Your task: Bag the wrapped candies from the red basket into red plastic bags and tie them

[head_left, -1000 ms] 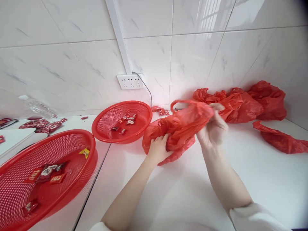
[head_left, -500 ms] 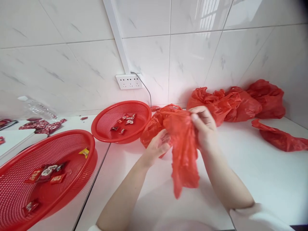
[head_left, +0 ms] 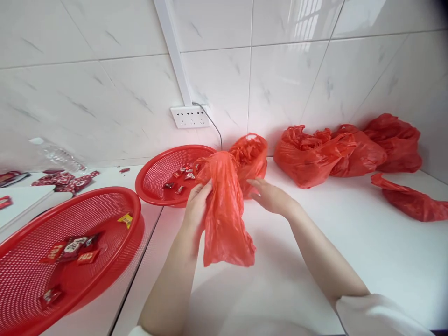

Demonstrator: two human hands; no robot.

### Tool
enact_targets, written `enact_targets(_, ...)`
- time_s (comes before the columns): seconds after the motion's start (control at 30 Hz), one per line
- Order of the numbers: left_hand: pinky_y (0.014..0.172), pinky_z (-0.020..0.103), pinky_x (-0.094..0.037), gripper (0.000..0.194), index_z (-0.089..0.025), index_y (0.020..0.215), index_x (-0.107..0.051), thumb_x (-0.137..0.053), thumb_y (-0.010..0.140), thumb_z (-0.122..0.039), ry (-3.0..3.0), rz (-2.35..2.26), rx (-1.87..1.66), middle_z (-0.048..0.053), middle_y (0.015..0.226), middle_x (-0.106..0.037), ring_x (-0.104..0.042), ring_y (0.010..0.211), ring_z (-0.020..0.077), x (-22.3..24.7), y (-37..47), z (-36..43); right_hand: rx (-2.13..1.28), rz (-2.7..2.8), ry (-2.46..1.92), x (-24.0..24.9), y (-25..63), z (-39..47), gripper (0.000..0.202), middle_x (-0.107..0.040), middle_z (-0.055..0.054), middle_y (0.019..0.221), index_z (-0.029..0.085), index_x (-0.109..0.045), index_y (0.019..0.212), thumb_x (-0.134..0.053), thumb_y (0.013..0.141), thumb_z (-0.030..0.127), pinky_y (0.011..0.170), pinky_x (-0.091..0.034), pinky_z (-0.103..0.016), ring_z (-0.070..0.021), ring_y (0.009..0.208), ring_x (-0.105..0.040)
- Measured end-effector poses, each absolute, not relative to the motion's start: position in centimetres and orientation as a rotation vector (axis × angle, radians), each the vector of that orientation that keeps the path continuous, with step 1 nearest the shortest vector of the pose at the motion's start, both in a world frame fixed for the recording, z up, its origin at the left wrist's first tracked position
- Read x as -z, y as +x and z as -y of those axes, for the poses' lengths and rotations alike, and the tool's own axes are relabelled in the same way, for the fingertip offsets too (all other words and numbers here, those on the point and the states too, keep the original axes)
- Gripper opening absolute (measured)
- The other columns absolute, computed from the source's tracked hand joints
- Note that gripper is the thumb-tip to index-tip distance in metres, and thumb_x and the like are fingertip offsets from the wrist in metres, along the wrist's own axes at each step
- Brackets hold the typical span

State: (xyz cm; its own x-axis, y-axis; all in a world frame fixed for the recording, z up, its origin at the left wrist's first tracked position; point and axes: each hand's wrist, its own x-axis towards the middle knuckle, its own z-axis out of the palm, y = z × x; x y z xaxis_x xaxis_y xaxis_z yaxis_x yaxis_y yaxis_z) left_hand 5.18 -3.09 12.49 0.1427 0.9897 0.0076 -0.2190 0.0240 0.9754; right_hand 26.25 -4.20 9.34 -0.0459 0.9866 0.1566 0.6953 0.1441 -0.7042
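A thin red plastic bag (head_left: 226, 219) hangs limp over the white counter, its top gripped by my left hand (head_left: 196, 205). Part of my left fingers is hidden behind the bag. My right hand (head_left: 272, 196) is open, its fingers stretched toward a fuller red plastic bag (head_left: 252, 161) that stands behind the hanging one. Whether the right fingertips touch that fuller bag, I cannot tell.
Left of my hands are a large red basket (head_left: 135, 219) and a smaller red basket (head_left: 145, 175), both with wrapped candies. Several filled red bags (head_left: 304, 158) line the wall at right. A flat red bag (head_left: 413, 200), a clear bottle (head_left: 63, 156) and a power socket (head_left: 190, 116) are also there.
The limp bag has moved left, from my right hand's grasp into my left hand's. My right hand has let go and opened. The fuller bag behind now stands more upright.
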Motion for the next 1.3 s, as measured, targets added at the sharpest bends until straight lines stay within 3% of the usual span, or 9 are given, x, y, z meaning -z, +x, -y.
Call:
enact_targets(0.13,0.069,0.028,-0.052,0.029,-0.014,0.094,-0.068,-0.073,0.074,-0.035,1.224,-0.869,-1.225,0.006,0.087,-0.072,-0.068,0.077,0.0194,-11.7,5.7,2.4,-0.712,1.801,-1.440,-12.1,26.4,5.8,0.032,-0.067,-0.006,0.117,0.028,-0.062,0.116,-0.042,0.096,0.043,0.091,-0.047,-0.040,-0.0254,0.111,-0.061)
enact_targets(0.3,0.080,0.032,-0.052,0.031,-0.015,0.097,-0.069,-0.074,0.070,-0.027,1.410,-0.907,-1.200,0.007,0.097,-0.073,-0.067,0.091,0.0235,-11.5,6.7,2.9,-0.823,1.783,-1.222,-12.7,25.1,7.1,0.068,-0.061,-0.006,0.128,0.029,-0.037,0.141,-0.067,0.080,0.037,0.089,-0.049,-0.038,-0.0247,0.112,-0.059)
enact_targets(0.43,0.082,0.033,-0.051,0.025,-0.017,0.090,-0.069,-0.073,0.067,-0.025,1.477,-0.953,-1.223,0.005,0.095,-0.072,-0.066,0.093,0.0238,-11.7,6.4,3.1,-0.712,1.803,-1.296,-12.1,25.1,6.4,0.037,-0.069,-0.001,0.099,0.025,-0.058,0.115,-0.059,0.079,0.018,0.073,-0.050,-0.032,-0.0192,0.083,-0.064)
enact_targets(0.6,0.062,0.025,-0.048,0.010,-0.017,0.067,-0.062,-0.070,0.061,-0.018,1.333,-0.884,-1.196,0.000,0.068,-0.065,-0.061,0.067,0.0154,-12.4,4.7,2.5,-0.605,1.749,-1.401,-12.7,27.5,5.9,0.009,-0.068,0.001,0.080,0.021,-0.063,0.078,-0.059,0.073,0.016,0.069,-0.048,-0.030,-0.0168,0.073,-0.060)
enact_targets(0.77,0.041,0.017,-0.025,0.036,-0.018,0.050,-0.032,-0.067,0.060,-0.020,1.186,-0.773,-1.130,-0.008,0.046,-0.034,-0.030,0.041,0.0039,-12.6,3.9,2.0,-0.668,1.697,-1.450,-12.2,29.7,5.7,0.024,-0.071,0.000,0.087,0.023,-0.067,0.085,-0.052,0.071,0.010,0.070,-0.050,-0.031,-0.0183,0.077,-0.064)
enact_targets(0.93,0.050,0.022,-0.040,0.019,-0.017,0.059,-0.051,-0.068,0.060,-0.027,1.081,-0.904,-1.183,-0.004,0.054,-0.053,-0.050,0.050,0.0100,-11.8,4.4,1.4,-0.426,1.608,-1.630,-11.6,30.3,5.3,0.024,-0.071,-0.004,0.094,0.023,-0.068,0.091,-0.062,0.071,0.012,0.076,-0.051,-0.038,-0.0233,0.085,-0.065)
enact_targets(1.1,0.055,0.024,-0.043,0.023,-0.018,0.068,-0.056,-0.069,0.063,-0.036,0.974,-1.073,-1.216,-0.003,0.060,-0.059,-0.057,0.057,0.0138,-10.7,5.3,1.1,-0.254,1.774,-1.184,-13.9,28.4,7.6,0.024,-0.061,-0.007,0.122,0.025,-0.064,0.103,-0.069,0.081,0.033,0.094,-0.046,-0.041,-0.0255,0.112,-0.057)
enact_targets(1.17,0.058,0.026,-0.045,0.025,-0.017,0.072,-0.058,-0.070,0.061,-0.036,0.958,-1.104,-1.186,-0.002,0.064,-0.061,-0.059,0.060,0.0153,-10.3,5.7,1.1,-0.313,1.858,-1.043,-14.5,27.0,8.6,0.015,-0.064,-0.007,0.113,0.023,-0.063,0.098,-0.058,0.090,0.034,0.091,-0.048,-0.037,-0.0224,0.105,-0.060)
enact_targets(1.3,0.062,0.027,-0.046,0.025,-0.016,0.073,-0.059,-0.068,0.060,-0.036,1.042,-1.120,-1.187,-0.001,0.067,-0.062,-0.060,0.065,0.0168,-9.9,5.4,0.8,-0.712,2.315,-1.129,-13.9,24.9,8.8,0.029,-0.068,-0.003,0.089,0.021,-0.059,0.101,-0.038,0.099,0.040,0.089,-0.046,-0.039,-0.0191,0.087,-0.063)
